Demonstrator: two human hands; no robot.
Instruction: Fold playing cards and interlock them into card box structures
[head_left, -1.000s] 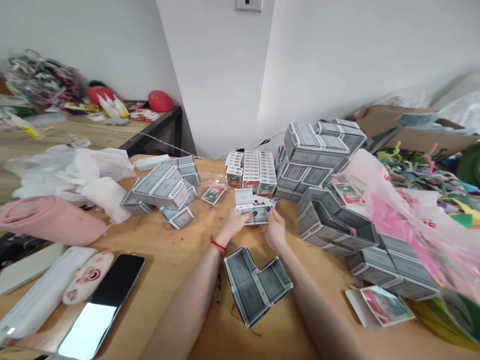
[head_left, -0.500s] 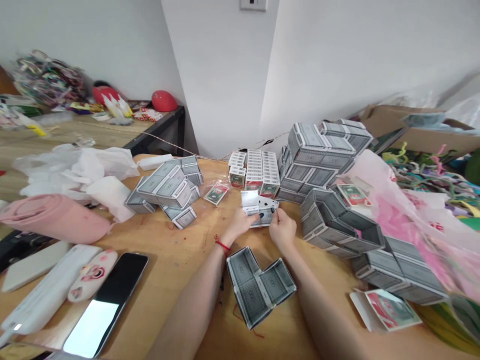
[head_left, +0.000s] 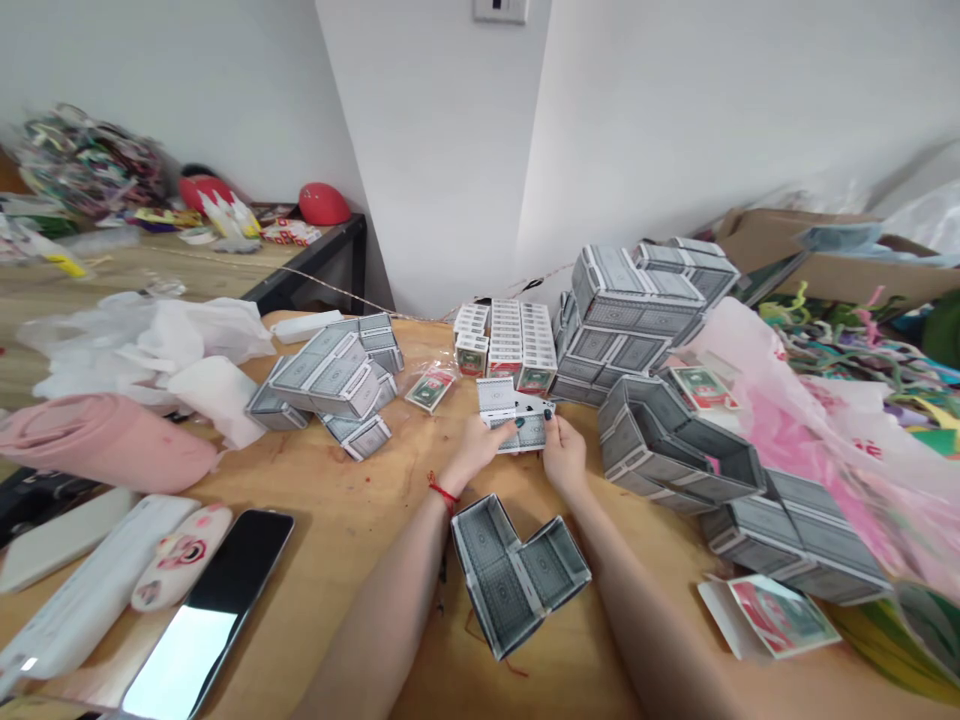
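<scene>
Between my hands is a small folded piece of joined playing cards [head_left: 531, 430], mostly grey-patterned backs with a white card face showing along its upper part. My left hand [head_left: 480, 443] grips its left side, thumb lying across the front. At the right edge, my right hand [head_left: 562, 450] pinches the piece between thumb and fingers. Below, between my forearms, an L-shaped open box made of playing cards [head_left: 510, 580] rests on the table. Just beyond my hands stand rows of boxed card decks [head_left: 517, 340]. One card box [head_left: 431, 388] lies to their left.
Stacked card-built blocks [head_left: 637, 300] and an open card-built frame [head_left: 675, 450] stand at right. Another card structure [head_left: 334, 375] sits left, near a pink roll [head_left: 112, 440] and phone [head_left: 214, 610]. An opened card box [head_left: 784, 615] lies at the lower right.
The card piece is turned slightly, so more of its patterned backs show. My right hand has shifted a little at its edge. The whole view has moved slightly.
</scene>
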